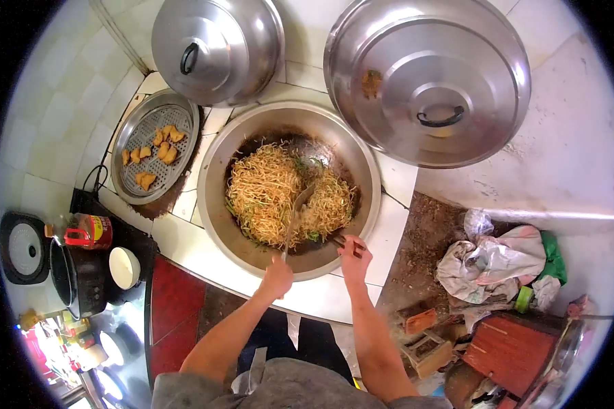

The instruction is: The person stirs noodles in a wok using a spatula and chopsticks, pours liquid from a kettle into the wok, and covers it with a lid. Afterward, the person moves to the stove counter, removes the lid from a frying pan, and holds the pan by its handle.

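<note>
A wide metal wok (215, 225) holds a large heap of brown noodles (262, 184) with bits of green. My left hand (278, 278) is closed around the handle of a metal spatula (300, 203), whose blade lies among the noodles near the middle. At the wok's lower right rim, my right hand (355, 258) is closed on a thin dark utensil, probably chopsticks (338, 241), whose end points into the wok. Dark wok surface shows above the noodles and at the right.
Two large metal lids (232, 51) (484, 88) lean behind the wok. To the left sit a perforated tray (126, 180) with several fried pieces, a rice cooker (82, 283), a red-labelled jar (99, 232) and a white bowl (124, 268). Sacks (491, 266) and a reddish box (508, 351) lie right.
</note>
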`<action>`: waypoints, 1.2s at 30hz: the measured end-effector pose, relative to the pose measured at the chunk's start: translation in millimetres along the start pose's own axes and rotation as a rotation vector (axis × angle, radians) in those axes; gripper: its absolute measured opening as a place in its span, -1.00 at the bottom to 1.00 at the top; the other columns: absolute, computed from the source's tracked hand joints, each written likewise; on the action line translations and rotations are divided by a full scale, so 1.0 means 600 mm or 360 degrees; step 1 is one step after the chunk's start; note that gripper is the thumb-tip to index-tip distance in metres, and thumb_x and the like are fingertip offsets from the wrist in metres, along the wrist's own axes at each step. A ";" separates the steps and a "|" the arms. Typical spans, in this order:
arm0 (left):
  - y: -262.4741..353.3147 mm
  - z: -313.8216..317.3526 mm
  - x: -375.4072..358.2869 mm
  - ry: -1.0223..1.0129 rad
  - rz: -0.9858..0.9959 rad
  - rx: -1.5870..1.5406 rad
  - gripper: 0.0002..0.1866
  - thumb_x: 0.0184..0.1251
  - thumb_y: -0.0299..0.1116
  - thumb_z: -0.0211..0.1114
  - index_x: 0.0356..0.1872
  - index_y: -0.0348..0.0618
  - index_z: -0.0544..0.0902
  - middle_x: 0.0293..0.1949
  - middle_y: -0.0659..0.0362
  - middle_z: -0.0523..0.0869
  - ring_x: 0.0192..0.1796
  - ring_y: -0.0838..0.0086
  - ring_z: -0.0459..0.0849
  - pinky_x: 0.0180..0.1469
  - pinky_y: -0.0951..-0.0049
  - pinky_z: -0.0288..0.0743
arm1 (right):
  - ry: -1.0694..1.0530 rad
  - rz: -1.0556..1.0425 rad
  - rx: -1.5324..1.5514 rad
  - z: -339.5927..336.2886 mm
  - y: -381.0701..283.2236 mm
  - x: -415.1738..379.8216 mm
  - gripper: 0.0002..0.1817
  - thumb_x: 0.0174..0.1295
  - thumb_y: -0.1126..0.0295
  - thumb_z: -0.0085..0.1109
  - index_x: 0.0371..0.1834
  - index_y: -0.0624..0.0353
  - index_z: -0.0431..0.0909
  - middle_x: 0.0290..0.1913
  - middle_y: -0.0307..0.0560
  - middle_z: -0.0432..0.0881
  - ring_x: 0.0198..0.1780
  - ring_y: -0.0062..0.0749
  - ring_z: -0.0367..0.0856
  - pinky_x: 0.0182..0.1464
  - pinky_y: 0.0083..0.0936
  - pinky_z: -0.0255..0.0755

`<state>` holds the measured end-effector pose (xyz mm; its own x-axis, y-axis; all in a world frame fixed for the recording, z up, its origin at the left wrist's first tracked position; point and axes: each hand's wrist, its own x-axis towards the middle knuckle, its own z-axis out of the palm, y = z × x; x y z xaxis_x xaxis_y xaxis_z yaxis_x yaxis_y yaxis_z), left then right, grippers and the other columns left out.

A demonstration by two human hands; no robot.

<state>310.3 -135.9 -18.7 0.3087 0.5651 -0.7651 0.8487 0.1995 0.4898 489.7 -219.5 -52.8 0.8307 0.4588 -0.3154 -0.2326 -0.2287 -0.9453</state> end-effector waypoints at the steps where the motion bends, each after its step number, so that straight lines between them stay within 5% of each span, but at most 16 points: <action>1: -0.047 0.018 0.006 -0.0147 0.0105 -0.0064 -0.70 0.30 -0.34 0.04 -0.13 -0.39 0.29 -0.40 -0.20 0.56 -0.52 0.01 0.64 -0.57 0.15 0.50 | -0.0015 0.0068 0.0040 0.007 0.024 0.010 -0.76 0.30 0.38 0.05 -0.21 0.39 0.57 -0.40 -0.08 0.59 -0.45 -0.42 0.62 -0.35 -0.59 0.56; 5: 0.021 -0.040 -0.077 -0.0329 -0.0355 -0.0944 -0.68 0.34 -0.28 0.01 -0.18 -0.42 0.32 -0.57 0.00 0.44 -0.71 0.20 0.53 -0.70 0.25 0.40 | 0.0024 0.0265 0.0442 0.017 0.022 0.016 -0.74 0.31 0.34 0.09 -0.20 0.39 0.56 -0.33 -0.02 0.60 -0.37 -0.38 0.65 -0.36 -0.57 0.56; 8: 0.051 -0.068 -0.118 -0.0170 -0.0054 -0.0466 -0.71 0.34 -0.29 -0.03 -0.20 -0.42 0.32 -0.65 0.04 0.38 -0.74 0.25 0.49 -0.72 0.25 0.35 | -0.0019 0.0171 0.0521 -0.003 -0.029 0.004 -0.72 0.33 0.32 0.08 -0.18 0.38 0.55 -0.27 -0.01 0.60 -0.32 -0.37 0.66 -0.28 -0.57 0.55; 12: 0.085 -0.102 -0.145 -0.0099 0.0164 -0.0093 -0.67 0.35 -0.25 -0.03 -0.23 -0.45 0.32 -0.54 -0.23 0.55 -0.72 0.09 0.55 -0.64 0.16 0.44 | -0.0029 -0.0024 0.0355 -0.033 -0.067 0.028 -0.70 0.36 0.31 0.02 -0.15 0.38 0.55 -0.22 -0.02 0.61 -0.31 -0.35 0.68 -0.20 -0.56 0.53; 16: 0.026 -0.096 -0.127 0.0232 0.0221 0.0132 -0.65 0.35 -0.27 -0.04 -0.20 -0.49 0.31 -0.46 -0.34 0.58 -0.48 -0.10 0.63 -0.38 0.05 0.53 | -0.0048 -0.0042 0.0220 -0.064 -0.082 0.033 -0.71 0.36 0.31 0.01 -0.12 0.37 0.55 -0.21 -0.04 0.62 -0.36 -0.40 0.67 -0.22 -0.59 0.52; 19: 0.010 -0.088 -0.104 0.0208 0.0212 0.0226 -0.66 0.35 -0.29 -0.06 -0.18 -0.49 0.31 -0.44 -0.36 0.58 -0.39 -0.15 0.64 -0.28 0.03 0.53 | -0.0017 -0.0089 0.0101 -0.059 -0.076 0.015 -0.72 0.37 0.32 -0.02 -0.12 0.36 0.53 -0.31 -0.05 0.58 -0.36 -0.41 0.65 -0.24 -0.55 0.58; 20: 0.003 -0.078 -0.096 0.0182 0.0164 0.0188 -0.67 0.35 -0.29 -0.06 -0.17 -0.49 0.31 -0.44 -0.36 0.58 -0.40 -0.14 0.64 -0.29 0.04 0.54 | -0.0087 -0.0149 0.0342 -0.043 -0.048 0.014 -0.75 0.35 0.35 0.02 -0.11 0.35 0.53 -0.30 -0.09 0.57 -0.36 -0.44 0.63 -0.23 -0.60 0.55; 23: 0.044 -0.071 -0.121 -0.0021 -0.0131 0.0011 -0.67 0.33 -0.30 -0.04 -0.14 -0.46 0.33 -0.40 -0.38 0.58 -0.35 -0.15 0.64 -0.30 0.06 0.55 | -0.0356 -0.0040 0.0076 0.011 -0.054 -0.007 -0.80 0.33 0.38 0.07 -0.11 0.27 0.56 -0.19 -0.14 0.59 -0.32 -0.50 0.62 -0.24 -0.63 0.52; 25: -0.054 -0.061 -0.107 0.0046 0.0209 0.0438 -0.67 0.33 -0.29 -0.01 -0.11 -0.44 0.31 -0.37 -0.39 0.58 -0.29 -0.18 0.63 -0.27 0.03 0.54 | -0.0554 -0.0050 -0.0070 0.038 -0.023 0.004 -0.82 0.32 0.36 0.09 -0.11 0.17 0.59 -0.09 -0.16 0.60 -0.25 -0.51 0.62 -0.27 -0.63 0.49; 28: -0.129 -0.082 -0.141 0.0221 0.0113 0.0548 -0.66 0.32 -0.28 0.02 -0.08 -0.40 0.29 -0.33 -0.41 0.57 -0.20 -0.24 0.60 -0.20 -0.05 0.51 | -0.0506 -0.0493 -0.0179 0.019 0.022 0.056 -0.83 0.33 0.37 0.07 -0.11 0.15 0.59 -0.14 -0.17 0.61 -0.25 -0.54 0.60 -0.26 -0.65 0.48; 32: -0.110 -0.115 -0.205 0.0308 -0.0121 0.0477 -0.68 0.31 -0.30 0.05 -0.11 -0.36 0.27 -0.31 -0.40 0.58 -0.17 -0.29 0.57 -0.14 -0.12 0.47 | -0.0320 -0.0256 -0.0038 -0.018 -0.050 0.043 -0.85 0.32 0.48 0.05 -0.16 0.31 0.57 -0.16 -0.16 0.61 -0.25 -0.61 0.58 -0.28 -0.68 0.54; 36: -0.123 -0.115 -0.222 0.0281 0.0058 0.0309 -0.66 0.31 -0.29 0.06 -0.09 -0.35 0.25 -0.38 -0.39 0.55 -0.23 -0.33 0.54 -0.29 -0.14 0.42 | -0.0473 -0.0201 -0.0121 -0.040 -0.056 -0.002 -0.83 0.31 0.43 0.08 -0.11 0.23 0.57 -0.15 -0.20 0.61 -0.23 -0.57 0.60 -0.24 -0.63 0.53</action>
<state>177.0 -170.5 76.1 0.2755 0.7034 -0.6553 0.9102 0.0285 0.4132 508.3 -233.0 -18.7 0.6639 0.7156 -0.2170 -0.0894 -0.2121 -0.9731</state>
